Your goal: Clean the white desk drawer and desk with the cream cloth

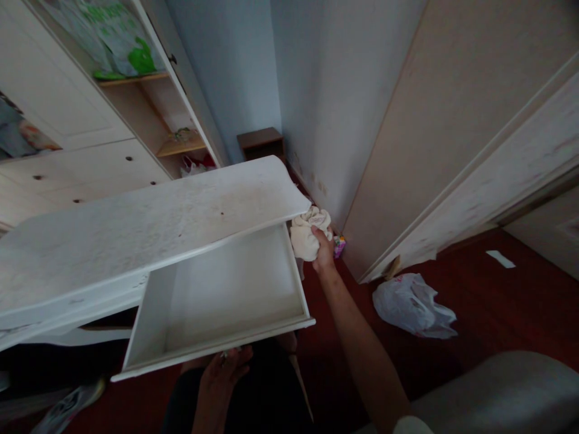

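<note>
A white desk [136, 235] has its drawer [221, 301] pulled out, and the drawer looks bare inside. My right hand [322, 250] reaches past the drawer's right side and is closed on a crumpled cream cloth [305, 232], pressed against the desk's right end under the top's corner. My left hand [226, 364] sits below the drawer's front edge, touching its underside; its fingers are curled and partly hidden, with a ring showing.
A white plastic bag [414, 307] lies on the dark red floor. A small pink box [339, 245] sits by the wall. A white wardrobe with shelves [149, 102] stands behind the desk, a brown nightstand [261, 141] in the corner, and a grey seat [497, 392] at lower right.
</note>
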Demonstrator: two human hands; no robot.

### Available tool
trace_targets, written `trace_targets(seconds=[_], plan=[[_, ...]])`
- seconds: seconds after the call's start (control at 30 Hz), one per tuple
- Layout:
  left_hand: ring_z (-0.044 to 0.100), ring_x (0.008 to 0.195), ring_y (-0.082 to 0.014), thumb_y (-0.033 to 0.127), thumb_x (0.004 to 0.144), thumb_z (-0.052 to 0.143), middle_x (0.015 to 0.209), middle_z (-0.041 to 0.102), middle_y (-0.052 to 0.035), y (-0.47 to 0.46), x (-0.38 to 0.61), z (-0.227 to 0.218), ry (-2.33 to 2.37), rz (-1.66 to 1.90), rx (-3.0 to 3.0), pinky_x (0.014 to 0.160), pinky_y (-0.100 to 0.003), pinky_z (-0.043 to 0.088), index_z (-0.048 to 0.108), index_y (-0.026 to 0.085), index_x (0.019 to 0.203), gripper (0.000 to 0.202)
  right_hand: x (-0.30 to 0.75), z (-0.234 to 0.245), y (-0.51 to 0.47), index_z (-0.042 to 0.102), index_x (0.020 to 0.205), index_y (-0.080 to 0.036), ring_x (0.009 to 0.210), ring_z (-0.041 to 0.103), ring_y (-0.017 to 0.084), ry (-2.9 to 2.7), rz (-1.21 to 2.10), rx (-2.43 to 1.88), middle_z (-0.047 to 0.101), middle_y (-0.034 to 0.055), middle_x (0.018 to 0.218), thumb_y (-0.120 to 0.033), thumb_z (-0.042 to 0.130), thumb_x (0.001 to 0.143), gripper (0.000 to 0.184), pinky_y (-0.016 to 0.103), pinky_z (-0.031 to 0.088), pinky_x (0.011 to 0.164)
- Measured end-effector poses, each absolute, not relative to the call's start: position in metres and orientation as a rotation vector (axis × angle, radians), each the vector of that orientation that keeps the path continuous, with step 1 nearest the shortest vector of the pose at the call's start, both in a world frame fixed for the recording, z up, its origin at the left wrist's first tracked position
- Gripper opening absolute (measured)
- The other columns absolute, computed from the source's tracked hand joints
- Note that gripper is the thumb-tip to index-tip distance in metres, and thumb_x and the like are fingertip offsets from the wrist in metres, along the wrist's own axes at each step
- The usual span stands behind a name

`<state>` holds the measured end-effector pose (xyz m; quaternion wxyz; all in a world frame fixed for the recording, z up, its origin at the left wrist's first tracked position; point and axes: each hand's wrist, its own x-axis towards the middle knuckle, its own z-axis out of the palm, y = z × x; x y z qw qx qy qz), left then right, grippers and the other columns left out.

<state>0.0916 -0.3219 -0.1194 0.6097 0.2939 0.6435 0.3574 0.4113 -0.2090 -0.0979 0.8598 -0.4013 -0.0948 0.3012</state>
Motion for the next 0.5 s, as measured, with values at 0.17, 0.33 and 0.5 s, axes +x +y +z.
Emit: trace_targets(seconds=[0.17, 0.33, 0.5], plan=[[0.074, 0.094, -0.0419, 0.051, 0.05, 0.092, 0.084, 0.079, -0.0152, -0.321, 0.089, -0.118, 1.462, 0.838, 0.726, 0.07, -0.044, 0.061, 0.069, 0.015, 0.081, 0.054, 0.403, -0.109, -0.2, 0.063, 0.109, -0.019, 0.077, 0.067, 0.016, -0.107, 0.721, -0.89, 0.074, -0.0012, 0.09, -0.032, 0.076, 0.06, 0.052, 0.027, 0.055, 0.072], [0.076, 0.086, -0.0375, 0.051, 0.051, 0.091, 0.082, 0.079, -0.0136, -0.321, 0.092, -0.118, 1.48, 0.853, 0.785, 0.064, -0.039, 0.061, 0.07, 0.015, 0.084, 0.054, 0.396, -0.136, -0.242, 0.066, 0.109, -0.02, 0.079, 0.067, 0.018, -0.245, 0.785, -1.055, 0.074, -0.0005, 0.092, -0.03, 0.071, 0.064, 0.047, 0.028, 0.054, 0.071], [0.077, 0.081, -0.035, 0.055, 0.051, 0.091, 0.08, 0.079, -0.0126, -0.323, 0.094, -0.118, 1.492, 0.879, 0.804, 0.061, -0.036, 0.061, 0.069, 0.015, 0.086, 0.057, 0.378, -0.161, -0.327, 0.066, 0.123, -0.022, 0.102, 0.069, 0.026, -0.422, 0.861, -1.162, 0.074, 0.0056, 0.116, -0.028, 0.074, 0.067, 0.057, 0.039, 0.055, 0.092]])
